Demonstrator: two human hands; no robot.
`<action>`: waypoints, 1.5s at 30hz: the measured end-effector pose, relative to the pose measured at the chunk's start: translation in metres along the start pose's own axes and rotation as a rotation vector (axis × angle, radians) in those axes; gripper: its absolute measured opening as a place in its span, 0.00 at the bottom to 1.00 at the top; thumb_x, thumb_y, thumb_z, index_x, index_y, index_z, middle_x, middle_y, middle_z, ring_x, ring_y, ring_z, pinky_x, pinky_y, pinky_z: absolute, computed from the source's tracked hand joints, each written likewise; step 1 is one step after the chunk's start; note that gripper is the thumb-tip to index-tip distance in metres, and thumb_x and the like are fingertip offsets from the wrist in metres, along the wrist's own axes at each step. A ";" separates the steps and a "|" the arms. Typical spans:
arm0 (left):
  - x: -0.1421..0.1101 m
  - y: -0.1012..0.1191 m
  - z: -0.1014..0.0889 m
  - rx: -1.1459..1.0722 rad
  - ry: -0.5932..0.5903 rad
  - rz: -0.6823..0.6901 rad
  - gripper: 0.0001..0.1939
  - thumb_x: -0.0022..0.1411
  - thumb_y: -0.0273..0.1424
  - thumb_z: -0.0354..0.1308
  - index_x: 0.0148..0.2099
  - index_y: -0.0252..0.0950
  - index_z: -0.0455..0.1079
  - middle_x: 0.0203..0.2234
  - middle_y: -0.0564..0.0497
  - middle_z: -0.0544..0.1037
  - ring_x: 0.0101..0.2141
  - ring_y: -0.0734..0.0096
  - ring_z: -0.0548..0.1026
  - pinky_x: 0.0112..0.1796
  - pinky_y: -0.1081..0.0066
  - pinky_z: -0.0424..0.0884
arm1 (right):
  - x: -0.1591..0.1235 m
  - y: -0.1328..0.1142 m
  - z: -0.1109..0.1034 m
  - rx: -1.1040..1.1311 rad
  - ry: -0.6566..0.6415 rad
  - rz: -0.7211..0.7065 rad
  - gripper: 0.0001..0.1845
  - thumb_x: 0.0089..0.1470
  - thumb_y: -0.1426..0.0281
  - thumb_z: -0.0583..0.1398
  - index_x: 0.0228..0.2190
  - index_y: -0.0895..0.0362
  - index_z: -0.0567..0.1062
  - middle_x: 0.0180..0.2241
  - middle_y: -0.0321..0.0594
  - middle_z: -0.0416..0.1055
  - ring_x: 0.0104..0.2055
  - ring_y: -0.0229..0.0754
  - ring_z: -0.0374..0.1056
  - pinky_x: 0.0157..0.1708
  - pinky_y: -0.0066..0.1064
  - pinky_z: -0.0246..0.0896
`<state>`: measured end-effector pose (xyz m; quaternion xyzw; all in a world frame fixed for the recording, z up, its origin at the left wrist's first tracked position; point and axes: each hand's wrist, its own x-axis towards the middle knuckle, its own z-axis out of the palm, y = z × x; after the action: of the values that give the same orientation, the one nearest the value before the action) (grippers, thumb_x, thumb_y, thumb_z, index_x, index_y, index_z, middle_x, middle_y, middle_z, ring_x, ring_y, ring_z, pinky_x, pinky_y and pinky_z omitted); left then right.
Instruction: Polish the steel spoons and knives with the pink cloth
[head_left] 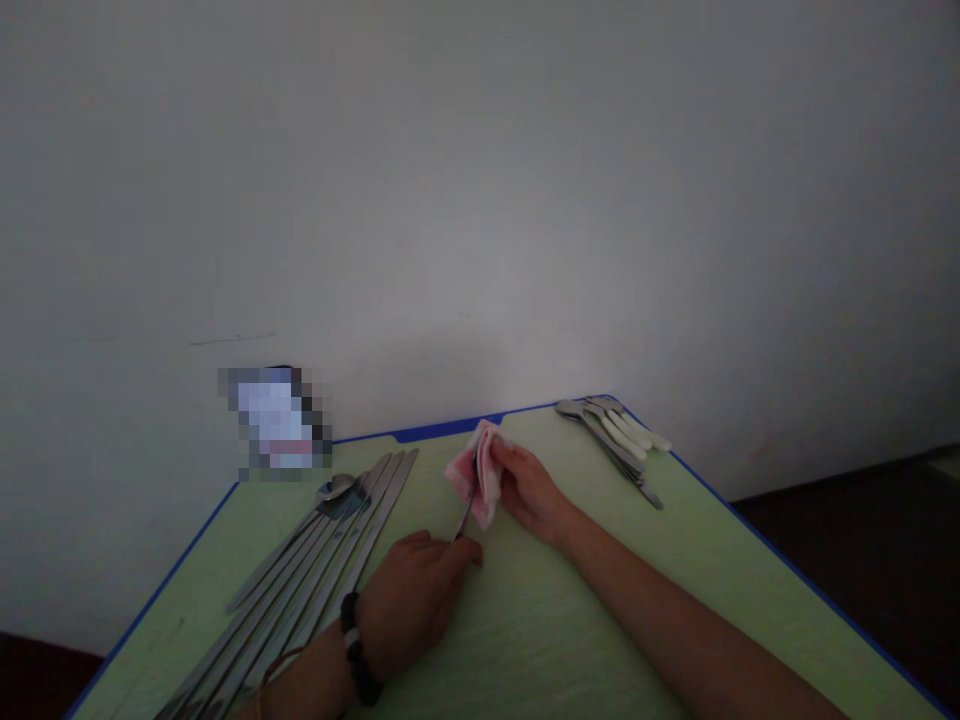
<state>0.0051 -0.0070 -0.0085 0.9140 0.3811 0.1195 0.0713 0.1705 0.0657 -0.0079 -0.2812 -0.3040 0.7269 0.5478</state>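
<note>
My left hand (pixel 416 595), with a dark bead bracelet on its wrist, is closed around the slim handle of a metal piece of cutlery (pixel 465 518). The far end of this piece lies in the folds of a pink and white cloth (pixel 487 485), so its kind is hidden. Pinched in my right hand (pixel 529 490), the cloth wraps partly around that end. Both hands are over the middle of the table, close together. Left of them lie several long metal utensils (pixel 330 565), side by side and slanting, with a rounded spoon-like head (pixel 339 485) at the far end.
The pale green table (pixel 540 640) has a blue edge and stands against a grey wall (pixel 480 200). At the far right corner lie metal spoons (pixel 600 440) beside white-handled cutlery (pixel 630 435). A blurred-out phone-like device (pixel 274 415) leans at the back left.
</note>
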 end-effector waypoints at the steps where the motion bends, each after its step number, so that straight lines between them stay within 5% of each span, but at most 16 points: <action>1: 0.000 0.001 0.000 -0.007 0.001 -0.012 0.12 0.64 0.25 0.41 0.42 0.39 0.64 0.28 0.52 0.77 0.28 0.66 0.74 0.34 0.65 0.67 | 0.001 0.000 0.000 0.006 0.029 -0.021 0.17 0.35 0.60 0.68 0.24 0.59 0.74 0.22 0.33 0.70 0.24 0.33 0.62 0.27 0.25 0.57; 10: -0.001 0.002 0.001 -0.078 0.020 -0.088 0.15 0.64 0.24 0.38 0.42 0.40 0.65 0.33 0.51 0.77 0.32 0.66 0.74 0.37 0.66 0.67 | -0.003 0.007 0.007 -0.164 0.190 -0.115 0.18 0.35 0.58 0.67 0.22 0.59 0.71 0.17 0.30 0.66 0.18 0.31 0.56 0.19 0.25 0.50; 19: 0.003 -0.003 0.004 -0.087 -0.036 -0.131 0.14 0.64 0.25 0.39 0.39 0.36 0.66 0.30 0.47 0.76 0.31 0.63 0.74 0.34 0.66 0.68 | -0.022 0.021 0.033 -0.312 0.112 -0.001 0.19 0.37 0.55 0.64 0.20 0.59 0.69 0.15 0.31 0.64 0.16 0.31 0.55 0.17 0.25 0.49; 30: 0.001 -0.004 -0.003 -0.224 -0.054 -0.094 0.14 0.65 0.28 0.39 0.42 0.40 0.66 0.31 0.50 0.76 0.32 0.64 0.73 0.36 0.66 0.67 | 0.001 0.015 0.009 -0.195 0.245 -0.103 0.21 0.35 0.54 0.65 0.20 0.60 0.71 0.16 0.32 0.66 0.17 0.31 0.55 0.19 0.26 0.49; 37: 0.001 -0.001 -0.008 -0.383 0.067 -0.092 0.11 0.65 0.30 0.41 0.42 0.39 0.64 0.32 0.51 0.75 0.33 0.69 0.73 0.36 0.72 0.65 | 0.004 0.011 0.005 -0.122 0.258 -0.134 0.19 0.36 0.56 0.65 0.21 0.59 0.70 0.16 0.32 0.66 0.18 0.32 0.56 0.20 0.26 0.50; 45: -0.001 -0.004 -0.002 -0.579 0.139 -0.219 0.17 0.64 0.34 0.44 0.54 0.37 0.51 0.33 0.50 0.73 0.28 0.72 0.71 0.30 0.74 0.66 | 0.004 0.005 0.001 0.004 0.215 -0.089 0.19 0.35 0.57 0.67 0.21 0.59 0.71 0.17 0.33 0.67 0.19 0.32 0.59 0.22 0.25 0.54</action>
<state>0.0012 -0.0046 -0.0072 0.7989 0.4314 0.2769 0.3146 0.1661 0.0689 -0.0113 -0.3424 -0.2543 0.6682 0.6097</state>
